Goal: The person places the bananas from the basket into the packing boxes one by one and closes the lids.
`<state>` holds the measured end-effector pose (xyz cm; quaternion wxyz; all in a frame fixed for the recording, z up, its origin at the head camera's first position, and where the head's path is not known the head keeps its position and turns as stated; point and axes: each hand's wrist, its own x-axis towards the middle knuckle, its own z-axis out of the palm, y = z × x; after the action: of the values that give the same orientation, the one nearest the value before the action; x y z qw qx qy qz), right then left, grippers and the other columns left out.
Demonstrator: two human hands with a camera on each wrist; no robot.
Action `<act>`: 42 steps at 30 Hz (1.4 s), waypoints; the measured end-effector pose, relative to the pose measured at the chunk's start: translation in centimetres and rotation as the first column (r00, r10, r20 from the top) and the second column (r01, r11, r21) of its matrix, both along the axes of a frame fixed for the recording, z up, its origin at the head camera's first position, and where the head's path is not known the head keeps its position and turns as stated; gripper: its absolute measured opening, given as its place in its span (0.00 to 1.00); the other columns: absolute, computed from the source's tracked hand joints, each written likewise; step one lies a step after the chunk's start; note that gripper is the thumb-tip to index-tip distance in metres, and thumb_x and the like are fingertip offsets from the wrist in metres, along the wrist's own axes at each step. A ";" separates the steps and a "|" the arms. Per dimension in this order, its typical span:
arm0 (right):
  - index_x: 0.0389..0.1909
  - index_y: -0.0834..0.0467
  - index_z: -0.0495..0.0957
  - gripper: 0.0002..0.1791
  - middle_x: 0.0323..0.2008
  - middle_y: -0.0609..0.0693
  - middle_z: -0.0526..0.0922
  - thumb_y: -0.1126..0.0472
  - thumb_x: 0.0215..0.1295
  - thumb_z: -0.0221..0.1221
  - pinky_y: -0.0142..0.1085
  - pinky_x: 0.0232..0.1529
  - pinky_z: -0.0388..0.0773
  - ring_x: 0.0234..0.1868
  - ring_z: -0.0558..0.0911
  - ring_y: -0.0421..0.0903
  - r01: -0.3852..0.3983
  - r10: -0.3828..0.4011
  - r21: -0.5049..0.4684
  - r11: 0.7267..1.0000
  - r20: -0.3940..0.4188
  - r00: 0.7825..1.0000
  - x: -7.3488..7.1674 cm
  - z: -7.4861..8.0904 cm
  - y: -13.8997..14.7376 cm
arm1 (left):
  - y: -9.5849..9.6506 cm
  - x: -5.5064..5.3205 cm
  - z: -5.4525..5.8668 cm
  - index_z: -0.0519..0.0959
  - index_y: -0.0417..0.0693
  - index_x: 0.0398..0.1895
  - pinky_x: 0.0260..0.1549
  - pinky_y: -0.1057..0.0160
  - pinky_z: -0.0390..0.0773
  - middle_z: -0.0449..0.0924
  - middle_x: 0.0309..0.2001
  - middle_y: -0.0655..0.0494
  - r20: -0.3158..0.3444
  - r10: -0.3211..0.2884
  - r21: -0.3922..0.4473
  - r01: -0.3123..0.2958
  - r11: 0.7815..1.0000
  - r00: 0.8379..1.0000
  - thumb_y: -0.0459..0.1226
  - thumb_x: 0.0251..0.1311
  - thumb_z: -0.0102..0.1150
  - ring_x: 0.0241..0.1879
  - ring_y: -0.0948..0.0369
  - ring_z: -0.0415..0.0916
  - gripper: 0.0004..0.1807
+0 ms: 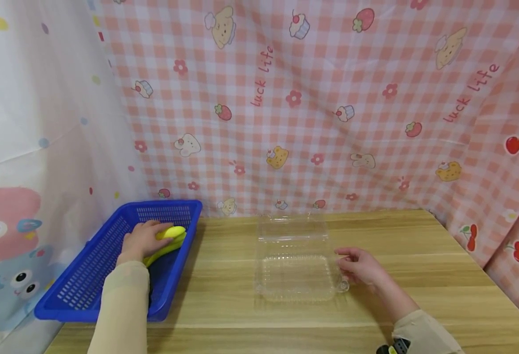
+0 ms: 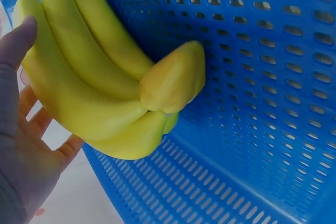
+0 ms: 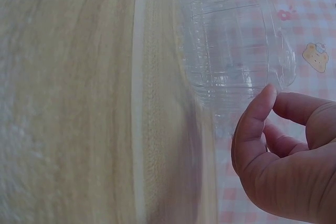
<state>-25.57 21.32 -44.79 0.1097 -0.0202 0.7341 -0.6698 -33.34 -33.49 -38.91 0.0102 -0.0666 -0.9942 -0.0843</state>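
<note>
In the head view, my left hand (image 1: 141, 239) reaches into the blue plastic basket (image 1: 196, 209) and grips a bunch of yellow bananas (image 1: 170, 246). The left wrist view shows the thumb against the outer banana, the other fingers behind the bunch (image 2: 84, 72) and its thick stem end facing the basket wall. A clear plastic clamshell container (image 1: 296, 280) lies with its lid raised behind it. At the container's right edge is my right hand (image 1: 361, 265). Its thumb and a bent finger (image 3: 257, 111) meet at the rim, pinching it in the right wrist view.
The basket stands at the left of the wood-grain table (image 1: 224, 295). Behind the table hangs a pink checked curtain (image 1: 250, 128), and a white printed sheet (image 1: 55, 118) hangs at the left. A dark device (image 1: 396, 346) is strapped at the right sleeve.
</note>
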 end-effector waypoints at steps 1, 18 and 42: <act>0.65 0.78 0.59 0.26 0.30 0.49 0.71 0.70 0.71 0.53 0.29 0.26 0.76 0.27 0.74 0.40 0.000 0.000 0.000 1.000 0.002 1.000 0.0 0.0 0.0 | 0.0 0.0 0.0 0.71 0.52 0.70 0.51 0.25 0.61 0.65 0.66 0.33 0.000 -0.001 -0.001 0.001 1.000 1.000 0.55 0.65 0.57 0.60 0.31 0.60 0.32; 0.62 0.80 0.59 0.25 0.30 0.50 0.71 0.71 0.70 0.54 0.29 0.26 0.76 0.27 0.74 0.40 0.008 -0.008 -0.034 0.999 -0.003 1.000 -0.1 -0.2 0.0 | 0.0 0.2 -0.1 0.76 0.49 0.64 0.47 0.31 0.71 0.69 0.62 0.31 0.021 -0.009 0.107 0.006 0.994 1.000 0.49 0.58 0.66 0.57 0.34 0.68 0.31; 0.62 0.81 0.57 0.25 0.29 0.49 0.69 0.73 0.70 0.51 0.27 0.25 0.76 0.26 0.72 0.38 -0.005 0.004 -0.063 0.998 -0.018 1.000 -0.2 -0.4 0.0 | -0.1 0.3 0.4 0.77 0.46 0.64 0.51 0.35 0.71 0.73 0.60 0.33 -0.080 -0.007 0.160 0.020 0.987 0.997 0.47 0.58 0.66 0.57 0.36 0.69 0.30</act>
<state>-25.74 21.32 -45.24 0.1039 -0.0312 0.7136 -0.6921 -33.03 -33.58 -38.47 0.0541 -0.0756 -0.9825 -0.1614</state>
